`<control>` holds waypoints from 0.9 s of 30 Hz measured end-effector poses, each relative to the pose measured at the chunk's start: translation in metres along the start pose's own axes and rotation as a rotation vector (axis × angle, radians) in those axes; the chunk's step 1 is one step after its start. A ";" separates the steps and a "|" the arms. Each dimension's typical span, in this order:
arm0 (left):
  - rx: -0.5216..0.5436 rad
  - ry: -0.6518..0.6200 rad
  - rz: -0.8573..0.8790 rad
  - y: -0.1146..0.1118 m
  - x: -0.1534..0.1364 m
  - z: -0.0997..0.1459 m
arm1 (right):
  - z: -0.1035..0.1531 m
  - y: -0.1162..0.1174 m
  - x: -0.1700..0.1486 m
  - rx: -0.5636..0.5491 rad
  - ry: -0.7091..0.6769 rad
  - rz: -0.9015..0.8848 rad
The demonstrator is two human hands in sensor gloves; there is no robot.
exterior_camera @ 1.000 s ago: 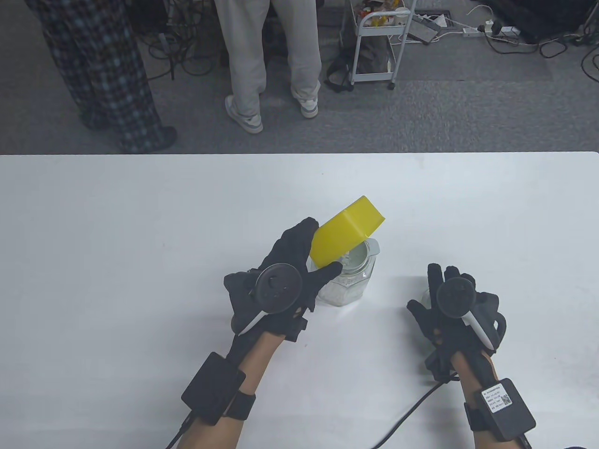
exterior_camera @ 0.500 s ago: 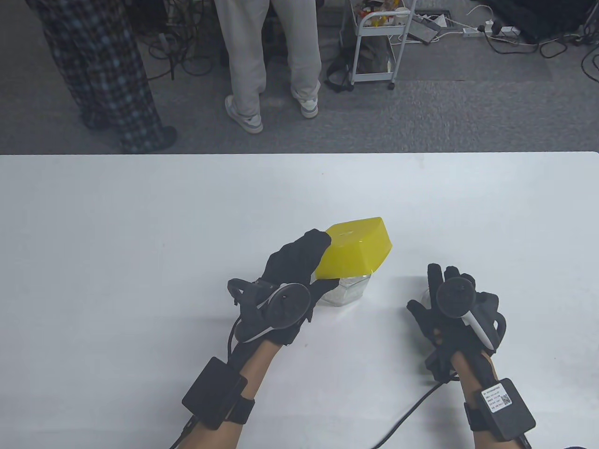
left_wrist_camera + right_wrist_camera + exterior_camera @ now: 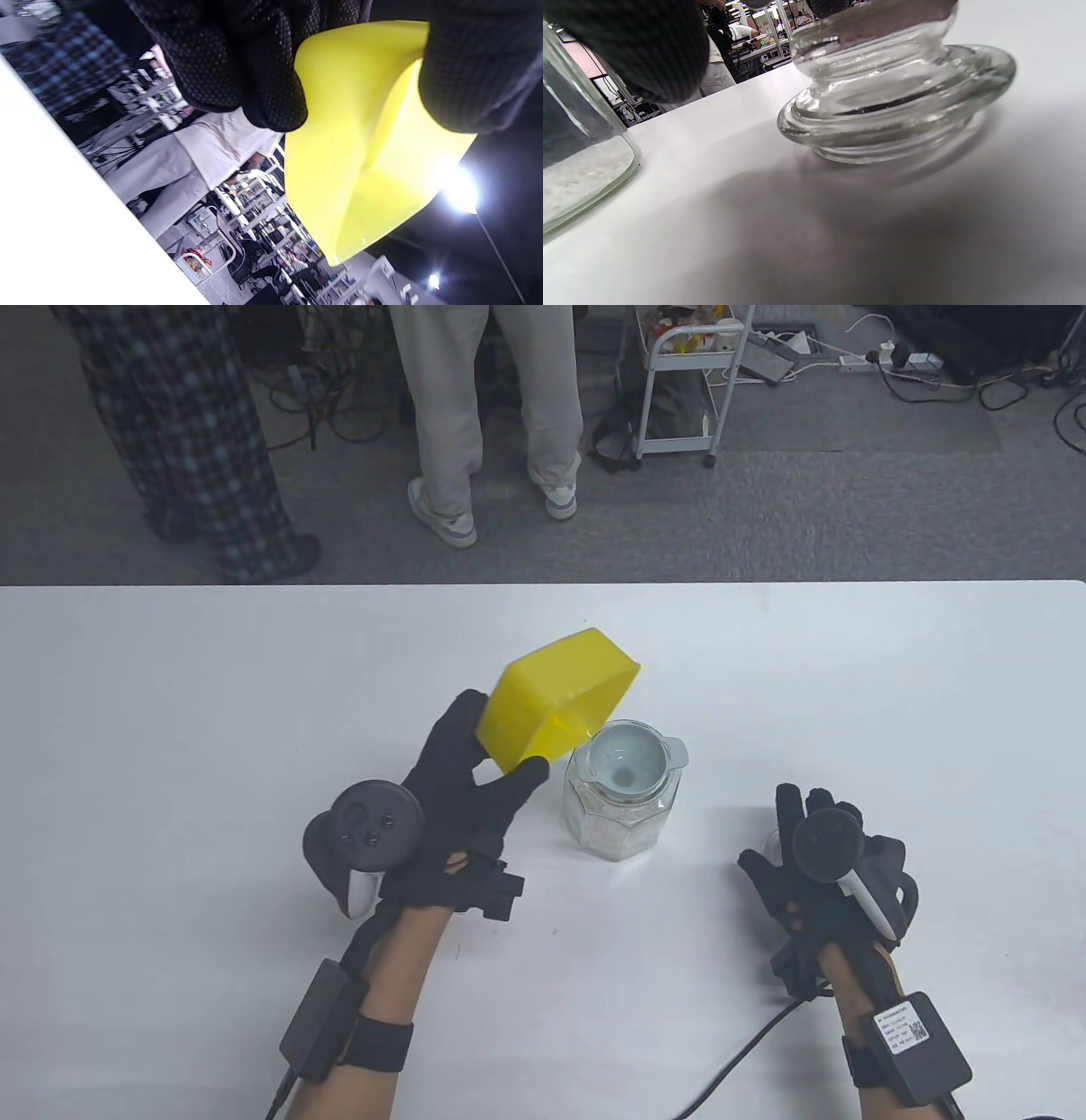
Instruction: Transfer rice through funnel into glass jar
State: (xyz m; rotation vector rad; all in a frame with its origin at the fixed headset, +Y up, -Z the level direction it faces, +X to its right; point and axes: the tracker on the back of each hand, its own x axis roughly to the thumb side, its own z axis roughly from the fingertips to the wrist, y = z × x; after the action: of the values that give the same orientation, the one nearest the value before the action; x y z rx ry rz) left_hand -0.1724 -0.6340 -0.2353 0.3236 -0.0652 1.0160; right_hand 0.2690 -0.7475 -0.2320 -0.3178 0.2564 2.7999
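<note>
A hexagonal glass jar [image 3: 622, 824] with white rice in it stands mid-table, a pale funnel [image 3: 629, 759] seated in its mouth. My left hand [image 3: 501, 738] grips a yellow container [image 3: 551, 700] by its side, held tilted above the table just left of the funnel, its opening facing right. In the left wrist view the gloved fingers [image 3: 254, 84] and thumb clamp the container [image 3: 360, 148]. My right hand [image 3: 814, 848] lies flat on the table right of the jar, fingers on the knob of a glass lid [image 3: 895, 97], thumb apart from it.
The white table [image 3: 170, 729] runs to a far edge, with grey floor beyond. Two people stand behind it at the left, and a white cart [image 3: 679, 381] stands farther back. The jar's base with rice shows at the left of the right wrist view [image 3: 581, 178].
My left hand had the yellow container tipped upside down over the funnel. It has now drawn back up and to the left, uncovering the funnel. The right hand has not moved.
</note>
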 end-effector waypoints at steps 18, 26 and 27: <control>0.076 0.372 0.165 0.039 -0.158 0.080 | 0.004 0.003 0.006 -0.006 -0.022 0.034; 0.041 0.409 0.116 0.034 -0.165 0.081 | 0.003 0.007 0.006 0.009 -0.011 0.054; 0.045 0.419 0.120 0.035 -0.168 0.081 | 0.003 0.007 0.006 0.010 -0.011 0.054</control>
State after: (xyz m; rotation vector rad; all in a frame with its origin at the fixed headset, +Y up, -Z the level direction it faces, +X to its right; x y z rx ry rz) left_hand -0.2826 -0.7791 -0.1839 0.1435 0.3210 1.1873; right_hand 0.2605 -0.7516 -0.2294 -0.2978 0.2805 2.8512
